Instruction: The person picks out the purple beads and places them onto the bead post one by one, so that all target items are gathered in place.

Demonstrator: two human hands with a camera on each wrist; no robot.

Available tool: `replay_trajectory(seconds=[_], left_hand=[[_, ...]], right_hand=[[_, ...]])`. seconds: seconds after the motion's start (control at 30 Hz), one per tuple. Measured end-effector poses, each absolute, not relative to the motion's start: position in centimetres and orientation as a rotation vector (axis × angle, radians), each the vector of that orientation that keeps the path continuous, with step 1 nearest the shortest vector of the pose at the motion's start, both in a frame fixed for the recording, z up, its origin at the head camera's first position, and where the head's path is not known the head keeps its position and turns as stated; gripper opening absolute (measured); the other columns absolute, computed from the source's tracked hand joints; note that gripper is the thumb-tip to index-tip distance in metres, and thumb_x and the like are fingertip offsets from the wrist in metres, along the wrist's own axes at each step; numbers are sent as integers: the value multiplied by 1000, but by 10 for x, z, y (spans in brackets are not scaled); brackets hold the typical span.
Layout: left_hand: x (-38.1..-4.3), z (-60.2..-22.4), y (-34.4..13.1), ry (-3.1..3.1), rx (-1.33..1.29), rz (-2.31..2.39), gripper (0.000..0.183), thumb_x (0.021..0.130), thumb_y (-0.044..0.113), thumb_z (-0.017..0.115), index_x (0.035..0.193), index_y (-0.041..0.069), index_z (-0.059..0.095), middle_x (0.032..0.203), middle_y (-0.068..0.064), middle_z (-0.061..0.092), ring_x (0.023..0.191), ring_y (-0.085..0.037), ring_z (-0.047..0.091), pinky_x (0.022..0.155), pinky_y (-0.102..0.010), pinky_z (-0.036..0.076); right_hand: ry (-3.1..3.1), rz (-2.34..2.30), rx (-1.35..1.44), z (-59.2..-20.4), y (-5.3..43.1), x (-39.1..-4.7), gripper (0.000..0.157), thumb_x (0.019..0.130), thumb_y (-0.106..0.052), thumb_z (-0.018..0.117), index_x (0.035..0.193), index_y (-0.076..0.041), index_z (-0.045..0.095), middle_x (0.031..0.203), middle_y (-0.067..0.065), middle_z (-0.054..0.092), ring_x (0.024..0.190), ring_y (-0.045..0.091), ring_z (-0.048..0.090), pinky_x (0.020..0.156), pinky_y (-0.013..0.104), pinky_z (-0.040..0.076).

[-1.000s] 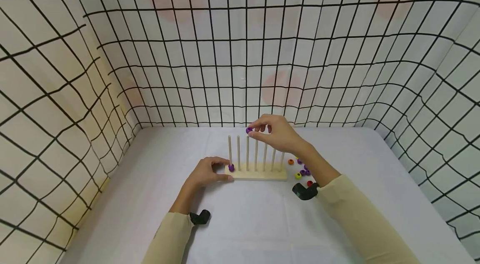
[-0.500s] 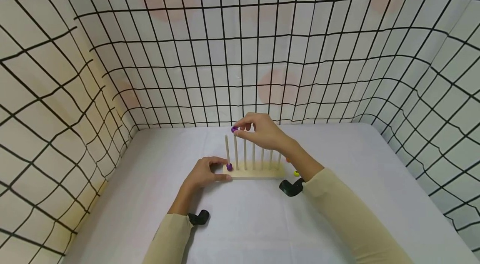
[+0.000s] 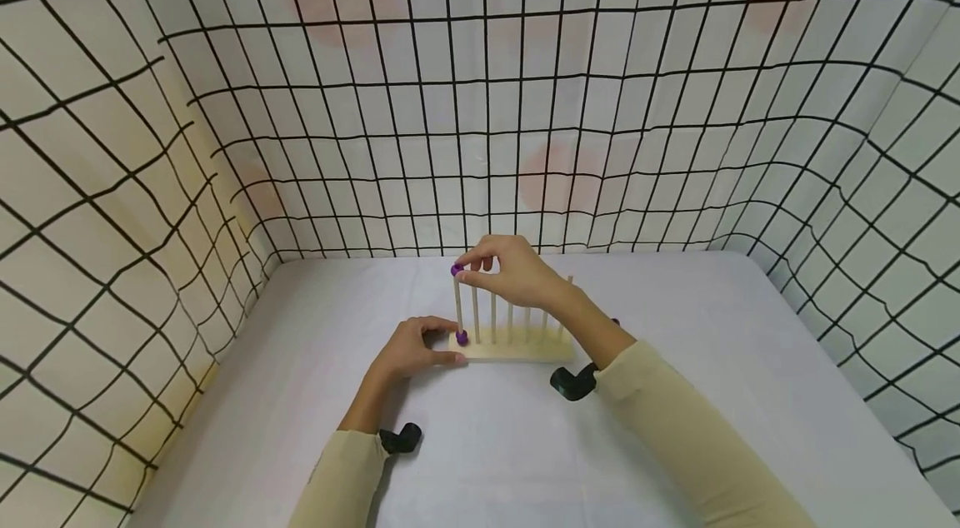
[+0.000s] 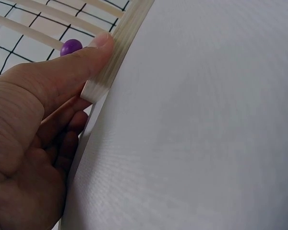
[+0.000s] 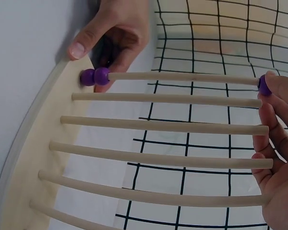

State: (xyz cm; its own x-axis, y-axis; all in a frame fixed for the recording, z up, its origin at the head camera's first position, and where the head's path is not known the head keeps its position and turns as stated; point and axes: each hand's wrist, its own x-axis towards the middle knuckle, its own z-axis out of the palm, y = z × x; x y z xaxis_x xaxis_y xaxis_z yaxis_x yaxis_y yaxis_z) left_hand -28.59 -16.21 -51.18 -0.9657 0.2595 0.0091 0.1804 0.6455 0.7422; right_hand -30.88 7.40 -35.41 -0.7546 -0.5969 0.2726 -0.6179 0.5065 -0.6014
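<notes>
A pale wooden peg rack with a row of upright rods stands on the white table. My left hand grips the rack's left end, thumb along the front edge and fingers behind. Two purple beads are stacked at the foot of the leftmost rod. Between thumb and fingertips my right hand pinches another purple bead, right at that rod's tip. In the right wrist view the curled fingers of this hand are beside the tips of neighbouring rods, which carry no beads.
Past the right forearm a small dark bead peeks out; the forearm covers that side. Black grid netting over white cloth walls in the back and sides. Black wrist cameras sit at both cuffs.
My right hand has carried the purple bead leftward, from above the third rod to the tip of the leftmost one. The forearm now covers most loose beads. My left hand keeps its grip.
</notes>
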Motion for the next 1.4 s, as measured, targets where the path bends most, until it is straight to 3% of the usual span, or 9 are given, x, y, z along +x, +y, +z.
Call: replay_trajectory(seconds=[0.33,1.1,1.4], left_hand=[[-284,-513,-162,2764,379,1210,57,71,45,94,121,25,77,132,-1,72,134,-27,58,117,-51,43],[-284,-511,-161,2769,376,1229,57,71,44,95,122,25,77,132,-1,71,134,-27,59,117,-51,43],[-285,-513,-161,2761,358,1228,57,70,44,95,121,26,77,132,0,71,134,-26,59,117,-50,43]], right_hand=[[-2730,1083,1066,-357,72,-305,22,95,-34,76,114,-23,79,92,-8,67,89,13,56,76,30,49],[-2713,1057,1085,-358,72,-307,28,96,-34,75,116,-15,78,92,-6,67,88,14,55,75,30,48],[-2713,1096,1094,-354,80,-305,27,95,-33,76,116,-17,78,96,-8,69,90,14,56,77,31,49]])
